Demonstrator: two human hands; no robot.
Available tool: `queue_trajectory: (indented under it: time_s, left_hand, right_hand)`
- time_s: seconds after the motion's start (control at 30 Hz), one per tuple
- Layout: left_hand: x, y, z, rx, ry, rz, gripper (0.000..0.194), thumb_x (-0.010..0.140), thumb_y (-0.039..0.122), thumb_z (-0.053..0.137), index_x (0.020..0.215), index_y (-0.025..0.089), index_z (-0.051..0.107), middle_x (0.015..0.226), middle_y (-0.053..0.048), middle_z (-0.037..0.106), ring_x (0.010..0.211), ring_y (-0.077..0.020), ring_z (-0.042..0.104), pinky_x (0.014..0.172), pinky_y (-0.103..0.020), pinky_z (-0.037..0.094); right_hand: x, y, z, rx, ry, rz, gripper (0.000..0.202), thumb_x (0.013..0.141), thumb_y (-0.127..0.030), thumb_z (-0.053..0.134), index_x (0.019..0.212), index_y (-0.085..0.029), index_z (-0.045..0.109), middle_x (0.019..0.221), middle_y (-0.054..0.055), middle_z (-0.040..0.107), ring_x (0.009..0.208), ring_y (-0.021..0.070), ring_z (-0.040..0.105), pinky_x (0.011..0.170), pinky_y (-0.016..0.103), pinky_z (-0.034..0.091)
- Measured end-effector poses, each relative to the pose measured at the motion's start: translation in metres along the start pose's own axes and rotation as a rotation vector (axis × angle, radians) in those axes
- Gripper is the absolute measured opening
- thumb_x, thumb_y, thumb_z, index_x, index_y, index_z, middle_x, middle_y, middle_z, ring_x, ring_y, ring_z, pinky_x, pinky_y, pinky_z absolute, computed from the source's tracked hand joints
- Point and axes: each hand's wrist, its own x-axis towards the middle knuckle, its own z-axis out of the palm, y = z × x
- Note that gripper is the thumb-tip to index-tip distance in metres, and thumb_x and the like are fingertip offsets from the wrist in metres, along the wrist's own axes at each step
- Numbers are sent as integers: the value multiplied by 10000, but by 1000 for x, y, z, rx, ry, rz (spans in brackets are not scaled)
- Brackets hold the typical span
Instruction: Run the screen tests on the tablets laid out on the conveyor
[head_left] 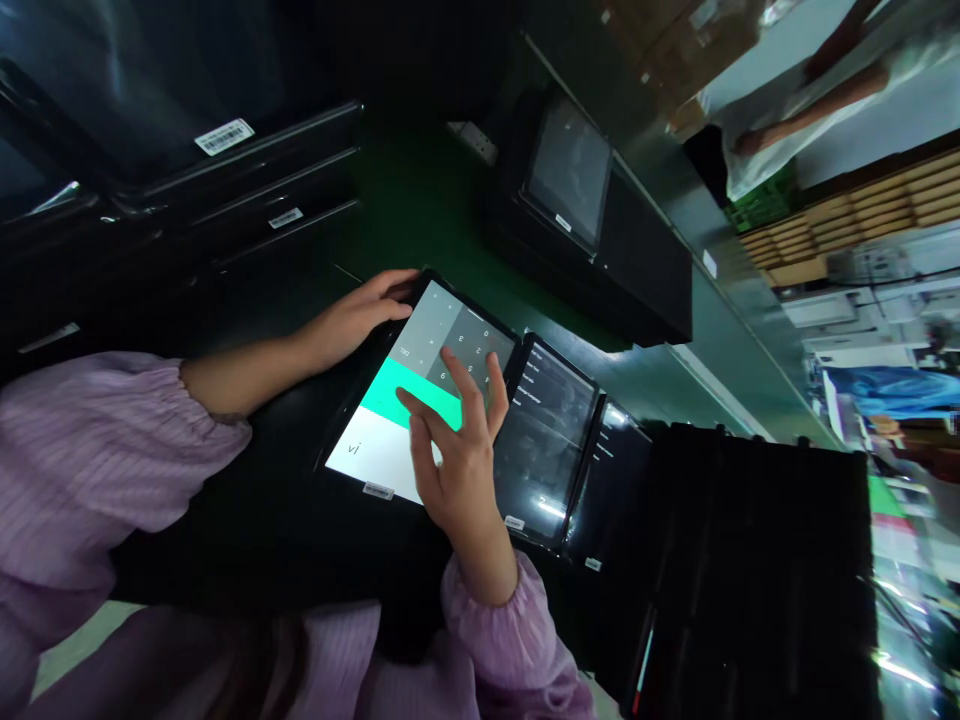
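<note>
A tablet (pixel 352 448) with a lit screen lies in front of me, showing a calculator keypad in grey, a green band and a white field with a short text. At its upper left corner my left hand (pixel 371 310) grips the edge, thumb on the front side. My right hand (pixel 461 465) is over the screen with its fingers spread, the index finger near the green band; whether a fingertip touches the glass I cannot tell. Alongside on the right rest a second tablet (pixel 536 450) and a third tablet (pixel 611 480), both showing dark menu screens with small white text.
Stacked dark tablets with barcode labels (pixel 225 137) fill the upper left. Another tablet (pixel 574 175) lies on a black box (pixel 645 260) toward the back. Black trays (pixel 765 560) stand at the right. Beyond the bench, a person's arm (pixel 817 105) shows near cardboard boxes (pixel 682 45).
</note>
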Motion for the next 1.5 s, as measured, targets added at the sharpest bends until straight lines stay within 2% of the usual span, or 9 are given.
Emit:
queue_trajectory:
  time_s: [0.17,0.3,0.4,0.5,0.67,1.13,1.27,1.37,1.5]
  left_hand:
    - [1,0,1,-4,17,-8,686,835,319,636,1485,119,544,1538,-127,558,1489,-341,434,1276,-501,290]
    - [2,-1,-1,21,17,10,700,829,334,639,1481,95,546,1545,-136,551,1482,-346,440,1279,-497,282]
    - [2,0,-2,65,26,4,681,827,347,647,1464,120,570,1534,-110,567,1468,-346,457,1277,-497,286]
    - [3,-1,-4,54,43,-13,640,819,355,659,1428,163,610,1515,-88,588,1452,-342,477,1266,-496,301]
    - [5,-5,-5,-2,42,-3,646,798,377,684,1411,182,621,1525,-77,579,1472,-329,456,1280,-493,271]
    - [1,2,-1,79,55,-18,621,849,334,641,1444,160,607,1502,-86,599,1442,-329,489,1268,-490,304]
    - [0,4,0,84,55,-30,602,853,329,635,1437,183,615,1501,-81,599,1440,-339,489,1266,-510,302]
    - [0,5,-1,74,54,-38,608,850,331,632,1442,193,610,1504,-84,592,1440,-342,487,1264,-506,304]
    - [2,2,-2,101,17,-21,632,852,346,619,1461,182,584,1521,-97,572,1462,-352,459,1272,-501,286]
  right_hand:
    - [2,-2,0,12,-13,19,296,1022,-185,538,1167,-250,788,1609,80,457,1627,385,124,1264,670,311]
    - [-8,23,-13,-31,189,171,315,1042,-192,500,1068,-251,808,1486,58,594,1576,359,297,1221,658,378]
    - [-19,46,-21,-101,294,299,353,1071,-251,447,1148,-245,791,1434,80,635,1521,364,393,1189,685,386]
    - [-26,58,-24,-123,268,321,366,1081,-290,434,1188,-251,781,1479,86,593,1531,373,366,1191,689,371]
    - [-26,52,-18,-85,115,243,341,1076,-269,454,1211,-298,766,1581,43,487,1590,340,241,1226,657,355]
    - [-21,46,-15,-117,17,198,350,1079,-266,449,1261,-312,745,1667,25,365,1628,366,124,1248,696,294]
    - [-25,52,-19,-131,140,234,332,1068,-253,474,1171,-293,787,1607,35,468,1612,364,188,1233,701,317]
    - [-28,56,-21,-137,171,250,324,1061,-267,491,1088,-281,813,1551,42,535,1593,376,239,1210,711,345]
    - [-27,51,-23,-115,225,231,340,1064,-242,469,1118,-274,804,1515,50,567,1570,359,301,1210,682,364]
